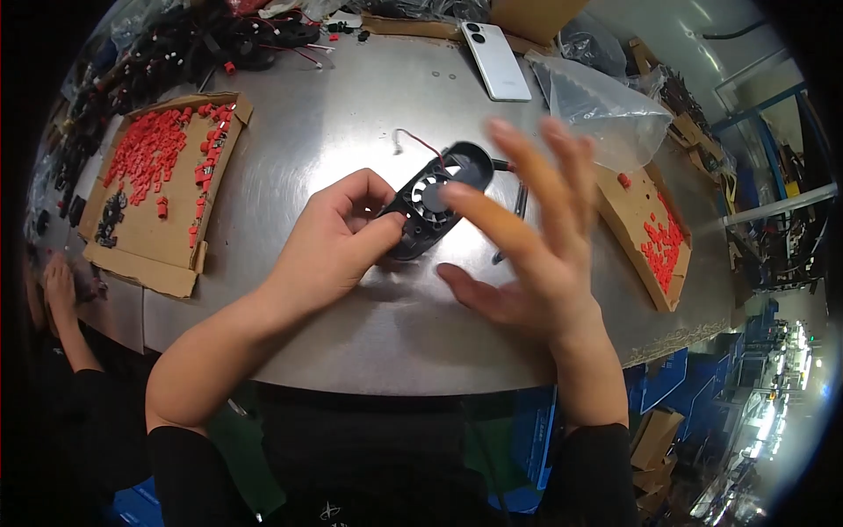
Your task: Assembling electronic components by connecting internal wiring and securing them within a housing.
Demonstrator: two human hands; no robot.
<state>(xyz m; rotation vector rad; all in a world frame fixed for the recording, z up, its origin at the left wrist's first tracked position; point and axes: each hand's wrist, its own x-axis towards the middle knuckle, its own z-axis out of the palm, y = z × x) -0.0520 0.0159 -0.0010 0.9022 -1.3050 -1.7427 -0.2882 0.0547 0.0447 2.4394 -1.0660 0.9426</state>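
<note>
My left hand (345, 227) grips the lower left end of a black oval plastic housing (471, 160), thumb on top and fingers beneath. A small round fan (431, 198) with pale gaps between its blades sits in that housing. From its upper side a thin red and black wire (420, 141) runs out to a small connector. My right hand (536, 237) hovers over the right side of the housing with fingers spread and partly blurred. Its index fingertip is by the fan's hub; whether it touches I cannot tell. Behind this hand lies a dark pen-like tool (522, 207), partly hidden.
Cardboard trays of small red parts stand at left (198, 263) and right (619, 198). A white phone (496, 63) and a clear plastic bag (597, 105) lie at the back. Black wired parts (237, 39) are heaped far left. Another person's hand (60, 285) rests at the left edge.
</note>
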